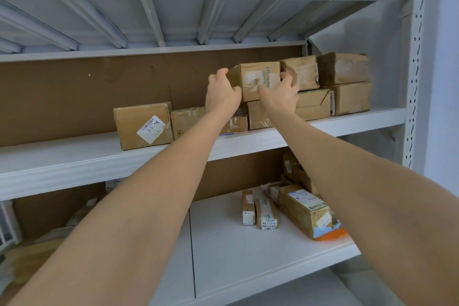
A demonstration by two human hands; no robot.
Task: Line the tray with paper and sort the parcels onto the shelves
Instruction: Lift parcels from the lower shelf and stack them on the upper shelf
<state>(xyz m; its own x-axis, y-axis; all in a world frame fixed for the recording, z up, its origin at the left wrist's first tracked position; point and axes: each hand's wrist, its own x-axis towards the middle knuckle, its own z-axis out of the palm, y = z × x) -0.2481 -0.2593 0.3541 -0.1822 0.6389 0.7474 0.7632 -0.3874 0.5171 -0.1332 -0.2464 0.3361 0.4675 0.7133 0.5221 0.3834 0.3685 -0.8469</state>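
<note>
Rack (pixel 417 57): white metal, with brown board behind its levels.
Middle shelf (pixel 74 156): a row of brown cardboard boxes runs from its middle to its right end, stacked two high on the right.
Lower shelf (pixel 236 256): labelled parcels (pixel 304 208) lie near its right end.
Stickered box (pixel 144 125): at the left end of the row, with a white label on its front.
Held box (pixel 253 79): in the upper tier, over a taped box (pixel 258 115); I cannot tell whether it rests there.
Left hand (pixel 222 95): grips the held box's left edge, fingers curled over the top corner.
Right hand (pixel 280 97): grips its right edge, thumb on the front.
</note>
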